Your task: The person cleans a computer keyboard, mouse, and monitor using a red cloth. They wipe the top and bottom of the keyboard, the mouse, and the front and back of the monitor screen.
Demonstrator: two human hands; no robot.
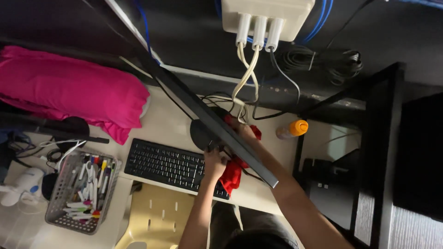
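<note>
Seen from above, edge-on: dark monitor [217, 122]. Left hand [214, 163] just below it, fingers curled at its round base, beside red cloth [233, 173]. Right hand [244, 131] half hidden behind the monitor's edge, touching the cloth; grip impossible to tell. Black keyboard [166, 163] left of the cloth, partly under the left forearm.

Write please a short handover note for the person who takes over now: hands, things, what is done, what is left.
Left hand: on the red cloth, at the black keyboard's right end.
Right hand: behind the monitor's lower edge, partly hidden, on the same cloth near the round stand base.
Done: cannot tell how much is wiped.
Left: probably the rest of the desk around the stand.
</note>
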